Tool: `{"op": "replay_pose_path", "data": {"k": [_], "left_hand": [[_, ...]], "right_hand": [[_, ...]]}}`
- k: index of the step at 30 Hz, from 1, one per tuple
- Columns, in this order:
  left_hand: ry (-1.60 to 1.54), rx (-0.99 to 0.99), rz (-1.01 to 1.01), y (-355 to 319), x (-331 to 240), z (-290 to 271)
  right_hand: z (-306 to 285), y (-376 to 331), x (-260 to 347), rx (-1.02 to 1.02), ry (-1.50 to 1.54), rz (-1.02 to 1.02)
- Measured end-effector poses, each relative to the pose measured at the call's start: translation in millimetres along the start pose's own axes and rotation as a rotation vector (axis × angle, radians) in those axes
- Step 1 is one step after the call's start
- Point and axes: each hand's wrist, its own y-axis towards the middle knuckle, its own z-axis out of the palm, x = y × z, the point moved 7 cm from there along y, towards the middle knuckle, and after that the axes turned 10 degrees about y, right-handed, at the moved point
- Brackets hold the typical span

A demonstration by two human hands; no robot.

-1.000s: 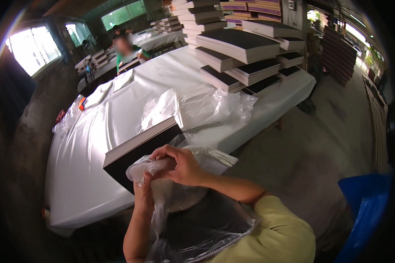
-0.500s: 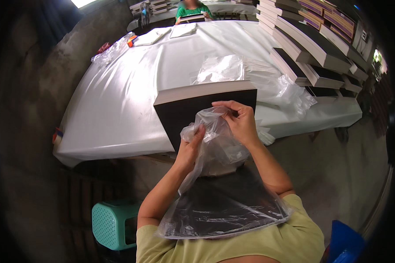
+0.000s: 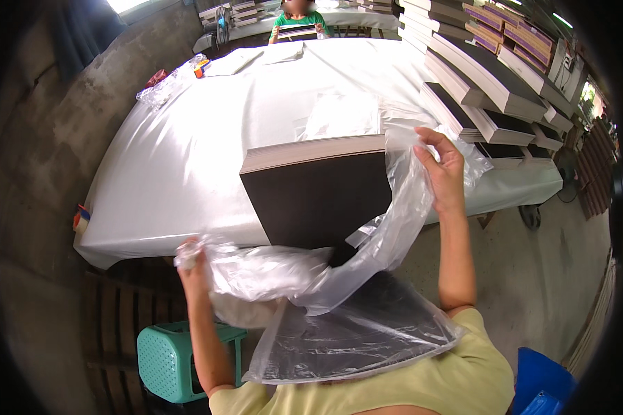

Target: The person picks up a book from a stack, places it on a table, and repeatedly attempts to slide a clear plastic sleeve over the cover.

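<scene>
The table (image 3: 187, 159) is being covered by a white sheet; stacks (image 3: 491, 90) are being carried at its right edge, bags (image 3: 163, 86) at its far left corner.

Concrete wall (image 3: 62, 104); white-covered table (image 3: 187, 159) — green stool (image 3: 176, 360)

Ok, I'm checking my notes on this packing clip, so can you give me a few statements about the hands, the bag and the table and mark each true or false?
1. The right hand holds the clear bag up beside the dark stack. True.
2. The left hand rests flat on the table. False: it grips a bunched end of the bag below the table edge.
3. The stack is fully inside the bag. False: most of its dark face is bare.
4. A green stool stands under the left arm. True.
5. More stacks lie along the table's right side. True.
</scene>
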Motion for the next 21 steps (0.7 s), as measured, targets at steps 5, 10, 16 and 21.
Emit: {"op": "replay_pose_path", "data": {"k": [5, 10, 16, 21], "left_hand": [[-0.224, 0.015, -0.227, -10, -11, -5], [-0.596, -0.088, -0.339, 3, 37, -10], [-0.415, 0.062, -0.047, 6, -69, 52], [0.143, 0.198, 0.358, -25, -139, 112]], "right_hand": [[10, -12, -8, 0.128, 0.017, 0.124], [40, -26, -29, 0.178, 0.101, 0.229], [40, -38, -31, 0.254, -0.046, 0.185], [86, -53, -21, 0.410, -0.086, 0.156]]}}
